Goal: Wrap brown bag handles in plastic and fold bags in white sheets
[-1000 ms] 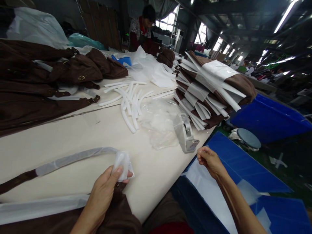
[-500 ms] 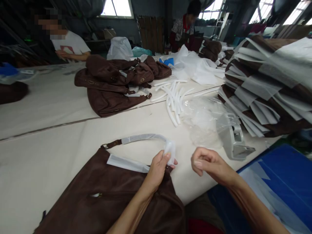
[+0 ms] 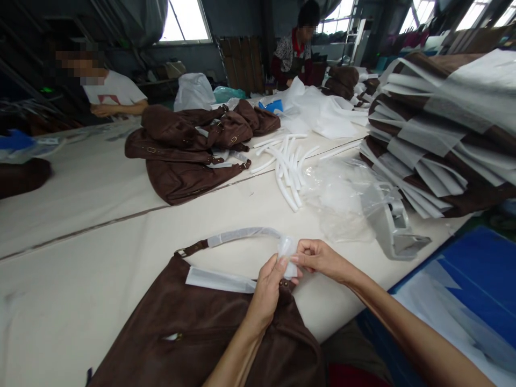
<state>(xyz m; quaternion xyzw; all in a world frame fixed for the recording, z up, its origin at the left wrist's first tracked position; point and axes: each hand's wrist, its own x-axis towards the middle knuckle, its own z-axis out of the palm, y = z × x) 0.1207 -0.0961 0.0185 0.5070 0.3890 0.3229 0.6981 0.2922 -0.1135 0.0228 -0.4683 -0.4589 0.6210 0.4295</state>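
A dark brown bag (image 3: pixel 201 322) lies at the near edge of the table, its strap (image 3: pixel 242 234) arched above the opening and mostly wrapped in white translucent sheet. A flat white strip (image 3: pixel 220 279) lies along the bag's top edge. My left hand (image 3: pixel 269 285) is closed on the white wrapping (image 3: pixel 286 248) at the strap's right end. Pinched against the right side of that wrapping are the fingers of my right hand (image 3: pixel 316 257); whatever small piece they hold is hidden. A brown tab with studs shows just below the wrapping.
Brown bags (image 3: pixel 181 156) are heaped beyond, beside white foam tubes (image 3: pixel 288 166). Clear plastic (image 3: pixel 338 199) and a grey tape dispenser (image 3: pixel 397 231) lie right, below a stack of bags with white sheets (image 3: pixel 439 134). Two people are across the table (image 3: pixel 100 226).
My right hand has moved left, from above the table to the wrapping at my left hand. The whole view has shifted slightly.
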